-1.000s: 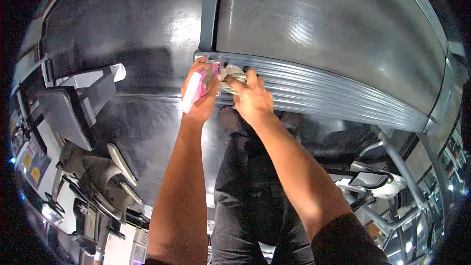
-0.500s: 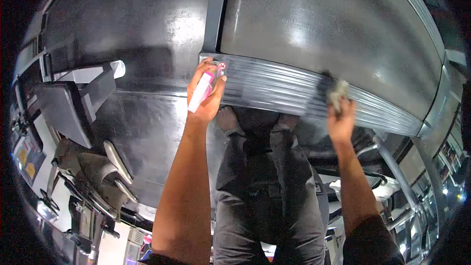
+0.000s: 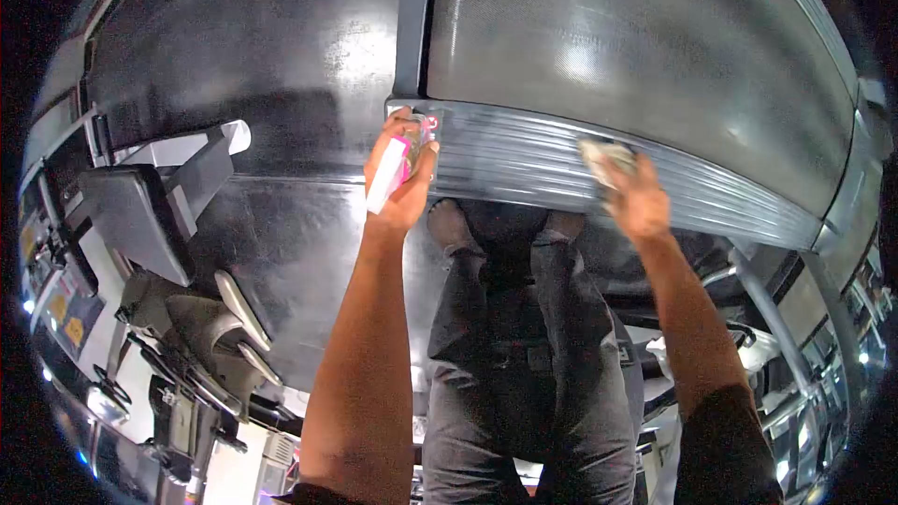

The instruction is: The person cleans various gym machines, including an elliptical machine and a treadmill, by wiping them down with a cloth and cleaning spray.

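Note:
My left hand (image 3: 400, 173) is wrapped round a spray bottle (image 3: 388, 175) with a white and pink top and a clear body. It is over the left end of a ridged grey side rail (image 3: 514, 154), beside a dark upright bar (image 3: 412, 28). A crumpled pale cloth (image 3: 599, 157) is in my right hand (image 3: 642, 201), which lies on the middle of the ridged rail. My right fingers are partly blurred. Beyond the rail stretches a dark treadmill belt (image 3: 636, 37).
A padded grey seat-like part (image 3: 136, 220) and other gym equipment (image 3: 201, 327) stand at left. Metal tubes (image 3: 767, 318) rise at the lower right. My bare feet (image 3: 449, 224) stand on the dark floor (image 3: 309, 252) close to the rail.
My right hand has moved left along the ridged rail with the cloth. My left hand still holds the spray bottle at the rail's left end. The whole view has shifted slightly.

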A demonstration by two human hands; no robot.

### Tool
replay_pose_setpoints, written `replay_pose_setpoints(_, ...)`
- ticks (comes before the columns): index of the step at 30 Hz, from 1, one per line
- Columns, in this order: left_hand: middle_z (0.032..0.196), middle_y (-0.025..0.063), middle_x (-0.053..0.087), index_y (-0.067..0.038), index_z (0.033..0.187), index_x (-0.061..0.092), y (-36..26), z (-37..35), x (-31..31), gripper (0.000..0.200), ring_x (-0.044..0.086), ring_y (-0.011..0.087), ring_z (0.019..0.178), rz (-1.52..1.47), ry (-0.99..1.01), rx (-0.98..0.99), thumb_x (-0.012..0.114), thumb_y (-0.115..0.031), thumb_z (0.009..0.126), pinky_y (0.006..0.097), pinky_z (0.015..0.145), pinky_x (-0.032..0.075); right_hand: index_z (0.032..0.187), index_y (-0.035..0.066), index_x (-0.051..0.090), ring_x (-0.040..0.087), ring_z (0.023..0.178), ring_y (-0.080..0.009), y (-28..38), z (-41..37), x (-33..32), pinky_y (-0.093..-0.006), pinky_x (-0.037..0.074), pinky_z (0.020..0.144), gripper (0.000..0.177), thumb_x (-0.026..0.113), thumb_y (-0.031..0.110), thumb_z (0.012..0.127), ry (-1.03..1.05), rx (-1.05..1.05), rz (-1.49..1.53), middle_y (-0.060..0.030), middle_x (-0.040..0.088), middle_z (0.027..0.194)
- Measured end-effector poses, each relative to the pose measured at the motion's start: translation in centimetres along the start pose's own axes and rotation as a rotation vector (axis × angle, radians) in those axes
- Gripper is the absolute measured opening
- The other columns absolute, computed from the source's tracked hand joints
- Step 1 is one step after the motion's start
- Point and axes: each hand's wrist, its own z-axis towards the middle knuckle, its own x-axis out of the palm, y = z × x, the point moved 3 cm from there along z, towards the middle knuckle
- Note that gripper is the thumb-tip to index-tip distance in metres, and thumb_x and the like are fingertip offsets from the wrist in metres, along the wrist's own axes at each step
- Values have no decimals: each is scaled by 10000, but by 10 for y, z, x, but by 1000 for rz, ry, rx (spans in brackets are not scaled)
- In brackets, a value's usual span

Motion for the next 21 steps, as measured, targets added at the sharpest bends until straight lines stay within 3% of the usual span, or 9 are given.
replay_pose_setpoints(1,1343,150,535,-46,1100,581,0,1,-2,340,580,182,1122,70,3,16,705,105,823,283,880,501,1358,340,576,613,1072,-370,-41,-24,-4,-438,557,889,620,742,151,791,-72,-3,-99,-194,531,1255)
replay_pose_setpoints(3,1342,149,536,-49,1105,580,-3,3,-2,349,561,213,1189,207,13,43,708,105,818,305,975,466,1343,318,588,607,1099,-381,-86,-50,-19,-441,552,902,583,729,139,806,-24,273,-232,-201,517,1320)
replay_pose_setpoints(6,1324,162,560,-56,1107,584,-7,1,-2,352,543,249,1243,176,-12,-62,719,84,813,324,1041,427,1362,269,577,581,1154,-390,-100,-55,-27,-457,538,931,593,713,113,806,-43,467,-4,-227,468,1403)
replay_pose_setpoints(9,1337,166,562,-55,1108,585,-3,1,-1,342,547,254,1239,163,-19,-59,721,66,819,332,1052,421,1364,150,563,548,1190,-381,-20,-24,-19,-450,498,987,551,679,111,827,-247,101,167,-218,531,1328)
replay_pose_setpoints(12,1355,159,560,-51,1117,585,4,1,-6,330,553,257,1234,230,-20,-24,718,48,831,329,1012,458,1256,91,577,594,1113,-287,105,25,20,-384,566,876,336,614,86,921,-118,-60,301,-141,567,1215)
replay_pose_setpoints(13,1361,154,559,-49,1121,586,8,0,-4,327,555,257,1233,260,-14,-11,716,42,836,326,990,478,1193,95,646,584,1096,-339,153,34,1,-439,560,848,306,663,155,893,-20,-98,173,-162,555,1165)
replay_pose_setpoints(14,1386,138,546,-47,1137,582,1,-2,-1,319,582,234,1193,118,-21,-113,703,30,852,300,838,554,1150,145,695,566,1071,-373,184,41,11,-492,542,821,282,675,183,872,-33,-113,228,-176,530,1165)
replay_pose_setpoints(16,1415,129,521,-48,1170,572,0,-2,-1,329,614,195,1119,105,19,-116,694,17,871,271,693,583,1218,331,679,565,1063,-345,214,57,47,-489,560,752,392,653,178,858,-114,-229,117,-151,514,1175)
replay_pose_setpoints(21,1429,108,511,-69,1205,561,8,0,-7,331,617,203,1114,243,78,-171,688,-31,901,297,728,609,1338,428,584,578,1022,-317,127,29,24,-442,579,870,535,606,150,881,50,-213,-36,-142,513,1161)
